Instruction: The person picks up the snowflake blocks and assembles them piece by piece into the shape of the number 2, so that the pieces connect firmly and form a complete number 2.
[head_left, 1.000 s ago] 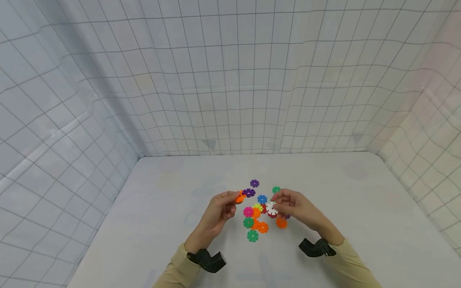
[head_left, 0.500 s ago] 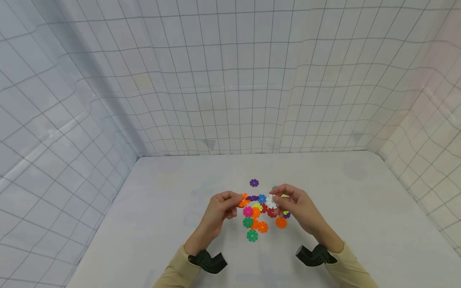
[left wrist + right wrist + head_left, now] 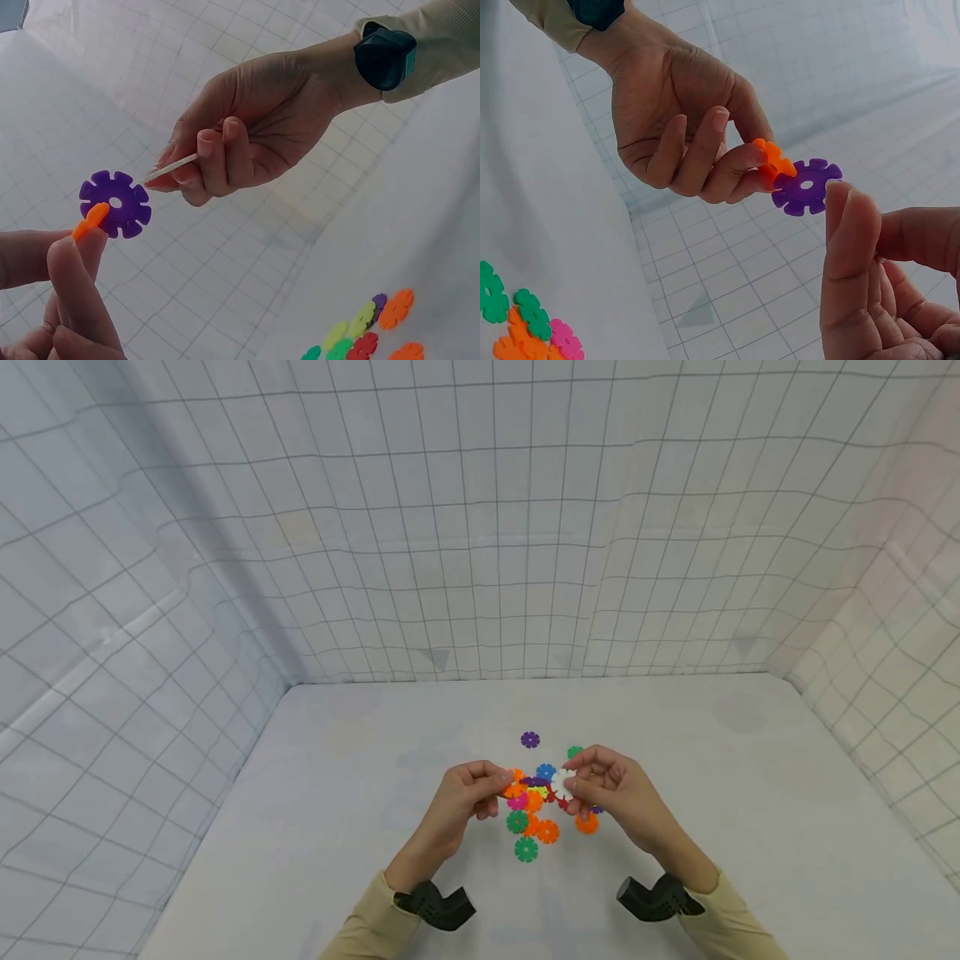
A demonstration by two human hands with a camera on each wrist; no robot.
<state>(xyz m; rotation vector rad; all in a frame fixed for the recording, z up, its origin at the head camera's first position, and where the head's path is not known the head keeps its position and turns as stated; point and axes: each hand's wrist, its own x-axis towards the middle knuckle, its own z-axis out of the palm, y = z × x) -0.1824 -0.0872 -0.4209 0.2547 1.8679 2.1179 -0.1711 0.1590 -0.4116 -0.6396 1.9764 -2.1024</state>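
My left hand (image 3: 463,797) pinches an orange notched plastic disc (image 3: 514,785) between thumb and fingers. A purple notched disc (image 3: 120,217) is slotted into the orange one at an angle. My right hand (image 3: 611,787) pinches a white notched disc (image 3: 562,784) from the right. In the left wrist view the white disc (image 3: 171,167) appears edge-on, its near edge right by the purple rim; whether they touch or interlock I cannot tell. From the right wrist, the purple disc (image 3: 804,196) is partly covered by the right fingertips (image 3: 855,214), which hide the white one.
Several loose notched discs lie on the white table below the hands, among them a green disc (image 3: 526,849), an orange disc (image 3: 547,832) and a blue disc (image 3: 545,772). A purple disc (image 3: 530,740) lies farther back. Grid-patterned sheeting (image 3: 525,568) rises behind the table (image 3: 360,860).
The right hand has shifted left with the white disc, closing on the purple disc. The left hand has moved slightly right, and its joined discs have tilted lower.
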